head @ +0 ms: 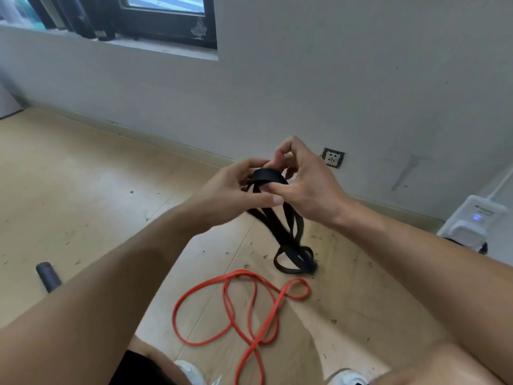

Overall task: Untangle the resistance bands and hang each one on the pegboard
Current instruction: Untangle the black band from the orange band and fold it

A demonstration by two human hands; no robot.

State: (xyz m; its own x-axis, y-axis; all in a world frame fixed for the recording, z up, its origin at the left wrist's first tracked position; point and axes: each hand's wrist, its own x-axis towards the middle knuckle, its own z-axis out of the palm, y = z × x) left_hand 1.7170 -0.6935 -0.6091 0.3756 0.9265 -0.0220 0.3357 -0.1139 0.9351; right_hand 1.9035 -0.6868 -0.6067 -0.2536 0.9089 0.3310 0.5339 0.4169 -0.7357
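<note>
Between both hands, black band [280, 226] looped, tangled, strands dangling

A pale wooden floor [83, 168] runs up to a grey wall [305, 79], with a low skirting board [155, 136] along the join. Small dark scraps [251, 244] lie scattered over the boards. A wall socket [333, 158] sits low on the wall, just above the skirting. At the right edge of the floor stands a white power strip [476, 220] with a small blue light, its white cable [502, 184] rising up the wall. Near the left edge lies a dark cylinder [47, 276]. At the top left, a dark-framed window [169, 20] sits above a sill [155, 47]. Two white shoes [191, 372] show at the bottom edge.
</note>
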